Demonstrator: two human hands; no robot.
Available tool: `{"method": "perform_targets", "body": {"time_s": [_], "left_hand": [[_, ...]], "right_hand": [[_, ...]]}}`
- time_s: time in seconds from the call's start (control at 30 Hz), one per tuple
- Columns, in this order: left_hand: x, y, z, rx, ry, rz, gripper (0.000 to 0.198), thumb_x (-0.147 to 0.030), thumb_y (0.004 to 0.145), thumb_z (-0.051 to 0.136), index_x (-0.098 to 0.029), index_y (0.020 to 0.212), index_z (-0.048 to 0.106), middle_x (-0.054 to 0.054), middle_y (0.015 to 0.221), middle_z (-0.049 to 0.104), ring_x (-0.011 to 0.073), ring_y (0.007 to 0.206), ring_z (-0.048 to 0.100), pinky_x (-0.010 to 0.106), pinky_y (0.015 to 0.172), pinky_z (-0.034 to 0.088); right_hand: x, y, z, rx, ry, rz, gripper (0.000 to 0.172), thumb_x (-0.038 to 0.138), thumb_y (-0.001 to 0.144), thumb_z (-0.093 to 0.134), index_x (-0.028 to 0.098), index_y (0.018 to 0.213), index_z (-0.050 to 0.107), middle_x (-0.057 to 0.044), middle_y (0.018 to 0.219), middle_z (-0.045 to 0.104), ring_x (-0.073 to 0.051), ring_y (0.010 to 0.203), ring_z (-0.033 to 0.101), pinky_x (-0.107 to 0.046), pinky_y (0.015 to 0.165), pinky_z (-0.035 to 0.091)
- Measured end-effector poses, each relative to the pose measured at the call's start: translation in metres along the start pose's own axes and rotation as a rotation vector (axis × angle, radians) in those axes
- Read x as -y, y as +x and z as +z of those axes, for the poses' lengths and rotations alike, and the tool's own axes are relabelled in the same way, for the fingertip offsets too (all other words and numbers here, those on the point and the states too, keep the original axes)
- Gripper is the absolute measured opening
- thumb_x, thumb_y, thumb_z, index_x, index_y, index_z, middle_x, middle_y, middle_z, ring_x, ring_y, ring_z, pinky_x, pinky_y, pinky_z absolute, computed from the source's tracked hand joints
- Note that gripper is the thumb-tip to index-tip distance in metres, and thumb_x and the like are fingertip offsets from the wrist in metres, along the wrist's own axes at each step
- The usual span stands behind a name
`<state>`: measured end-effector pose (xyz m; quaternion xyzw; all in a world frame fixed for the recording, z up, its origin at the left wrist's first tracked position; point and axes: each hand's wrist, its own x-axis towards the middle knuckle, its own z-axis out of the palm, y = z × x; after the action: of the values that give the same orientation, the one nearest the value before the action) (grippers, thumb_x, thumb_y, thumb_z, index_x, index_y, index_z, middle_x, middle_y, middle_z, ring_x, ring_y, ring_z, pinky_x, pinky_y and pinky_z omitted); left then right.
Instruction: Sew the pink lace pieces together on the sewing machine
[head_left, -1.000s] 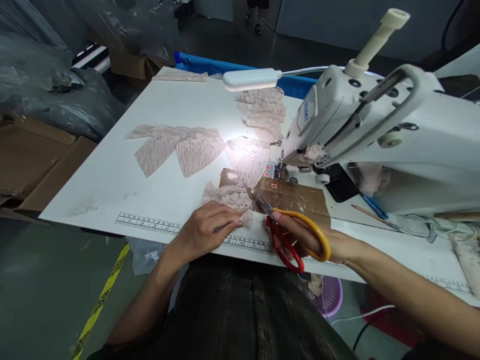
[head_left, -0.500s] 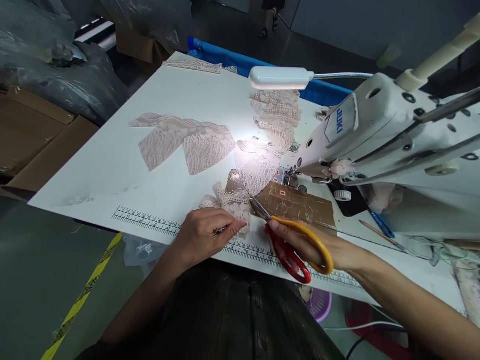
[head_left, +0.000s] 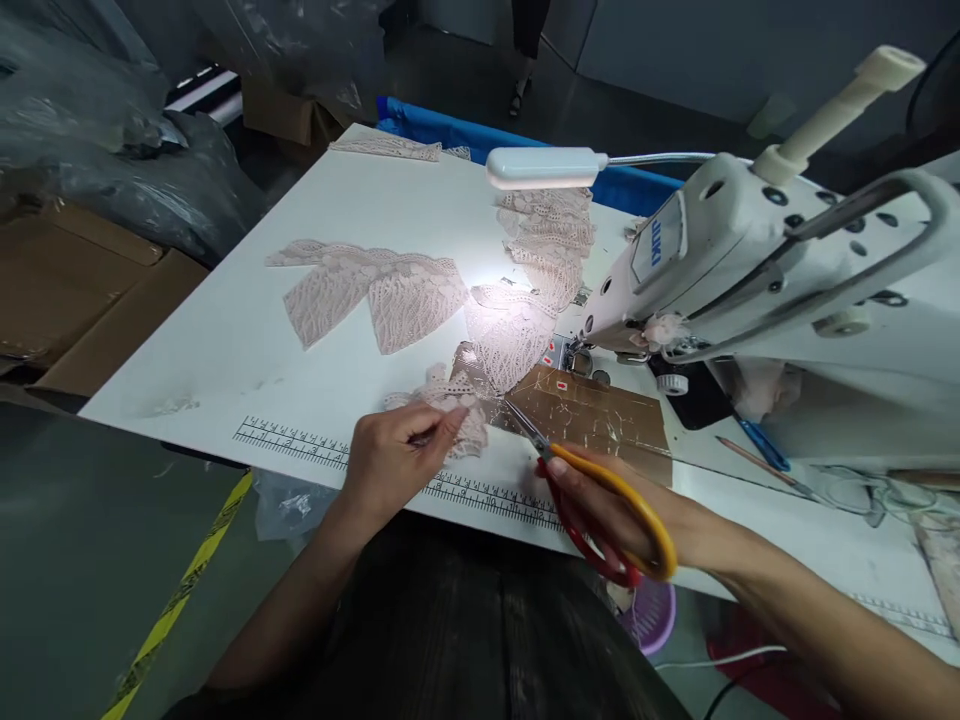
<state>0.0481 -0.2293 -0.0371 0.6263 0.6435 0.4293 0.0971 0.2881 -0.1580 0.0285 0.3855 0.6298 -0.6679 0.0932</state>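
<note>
Head | right grip (head_left: 601, 505) closed round scissors (head_left: 604, 467) | left grip (head_left: 390, 455) curled, pinch unclear, lace (head_left: 472, 430) at fingertips | likely trimming; next snip wants steadiness

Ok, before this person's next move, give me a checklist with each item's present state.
1. Scissors in the right hand: ok, fingers at the handles.
2. Scissor tips clear of the left hand: ok, a gap shows.
3. Left hand gripping the near lace piece: cannot tell; the fingers hide the contact.
4. Lamp lit: ok, brightest on the lace beside the machine.
5. Near lace piece laid flat: not ok, it is bunched.
6. Thread between the two lace pieces: cannot tell, too fine.
</note>
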Motion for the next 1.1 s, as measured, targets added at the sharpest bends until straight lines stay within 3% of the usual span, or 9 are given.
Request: {"method": "perform_targets", "body": {"time_s": [0.1, 0.23, 0.3, 0.4, 0.5, 0.6, 0.8, 0.93, 1.1], "left_hand": [[-0.001, 0.008, -0.009, -0.007, 0.039, 0.041, 0.018, -0.029, 0.094, 0.062, -0.017, 0.086, 0.072, 0.0, 0.079, 0.073, 0.0128, 0.069, 0.068, 0.023, 0.06, 0.053], [0.002, 0.044, -0.015, 0.176, 0.188, 0.384, 0.018, -0.024, 0.097, 0.056, -0.018, 0.108, 0.07, 0.007, 0.111, 0.072, 0.0188, 0.095, 0.07, 0.031, 0.079, 0.055], [0.006, 0.07, -0.007, 0.301, 0.265, 0.559, 0.024, -0.02, 0.099, 0.049, -0.018, 0.115, 0.066, 0.009, 0.12, 0.069, 0.0215, 0.103, 0.068, 0.038, 0.09, 0.052], [0.006, 0.102, 0.017, 0.496, 0.309, 0.673, 0.03, -0.016, 0.099, 0.043, -0.014, 0.123, 0.06, 0.013, 0.131, 0.063, 0.0234, 0.113, 0.062, 0.04, 0.096, 0.049], [-0.007, 0.111, 0.037, 0.636, 0.482, 0.605, 0.029, -0.029, 0.097, 0.051, -0.013, 0.118, 0.062, 0.015, 0.116, 0.067, 0.0249, 0.093, 0.064, 0.036, 0.075, 0.051], [-0.027, 0.109, 0.045, 0.706, 0.56, 0.536, 0.038, -0.047, 0.095, 0.055, -0.014, 0.11, 0.067, 0.011, 0.094, 0.067, 0.0222, 0.072, 0.06, 0.03, 0.057, 0.041], [-0.034, 0.134, 0.064, 0.585, 0.3, 0.375, 0.024, -0.031, 0.094, 0.055, -0.016, 0.085, 0.072, 0.007, 0.086, 0.067, 0.017, 0.069, 0.059, 0.027, 0.055, 0.04], [-0.03, 0.148, 0.08, 0.607, 0.121, 0.247, 0.032, -0.029, 0.09, 0.056, -0.016, 0.062, 0.063, 0.002, 0.061, 0.059, 0.012, 0.05, 0.05, 0.025, 0.046, 0.036], [-0.036, 0.144, 0.088, 0.585, 0.078, 0.199, 0.017, -0.021, 0.082, 0.059, -0.016, 0.066, 0.061, 0.001, 0.062, 0.062, 0.0124, 0.052, 0.053, 0.023, 0.046, 0.038]], "right_hand": [[-0.017, -0.035, -0.006, -0.103, -0.009, 0.081, 0.04, 0.06, 0.094, 0.05, 0.02, 0.096, 0.057, 0.004, 0.062, 0.055, -0.01, 0.044, 0.052, -0.02, 0.038, 0.042], [-0.047, -0.07, -0.014, -0.419, -0.132, 0.125, 0.045, 0.062, 0.086, 0.059, 0.02, 0.103, 0.062, 0.002, 0.065, 0.055, -0.011, 0.048, 0.048, -0.023, 0.043, 0.038], [-0.063, -0.078, -0.019, -0.581, -0.228, 0.125, 0.053, 0.066, 0.083, 0.057, 0.019, 0.106, 0.065, -0.001, 0.065, 0.058, -0.014, 0.05, 0.048, -0.027, 0.045, 0.038], [-0.087, -0.087, -0.027, -0.858, -0.472, 0.177, 0.061, 0.069, 0.081, 0.052, 0.02, 0.112, 0.069, -0.002, 0.056, 0.057, -0.017, 0.044, 0.048, -0.031, 0.046, 0.035], [-0.11, -0.098, -0.036, -1.065, -0.667, 0.226, 0.064, 0.07, 0.08, 0.052, 0.022, 0.12, 0.069, -0.003, 0.055, 0.06, -0.021, 0.04, 0.051, -0.033, 0.044, 0.035], [-0.133, -0.111, -0.044, -1.146, -0.712, 0.212, 0.065, 0.067, 0.083, 0.051, 0.025, 0.131, 0.063, -0.008, 0.069, 0.069, -0.025, 0.043, 0.057, -0.037, 0.044, 0.04], [-0.163, -0.119, -0.06, -1.196, -0.821, 0.053, 0.051, 0.058, 0.091, 0.047, 0.028, 0.13, 0.062, -0.02, 0.112, 0.07, -0.036, 0.078, 0.068, -0.047, 0.057, 0.052], [-0.161, -0.115, -0.062, -1.28, -0.896, -0.04, 0.056, 0.061, 0.093, 0.042, 0.021, 0.123, 0.066, -0.021, 0.116, 0.064, -0.041, 0.102, 0.062, -0.054, 0.079, 0.052], [-0.136, -0.088, -0.053, -1.3, -0.748, -0.174, 0.04, 0.047, 0.095, 0.046, 0.023, 0.122, 0.065, -0.016, 0.116, 0.065, -0.034, 0.108, 0.062, -0.048, 0.086, 0.053]]}}
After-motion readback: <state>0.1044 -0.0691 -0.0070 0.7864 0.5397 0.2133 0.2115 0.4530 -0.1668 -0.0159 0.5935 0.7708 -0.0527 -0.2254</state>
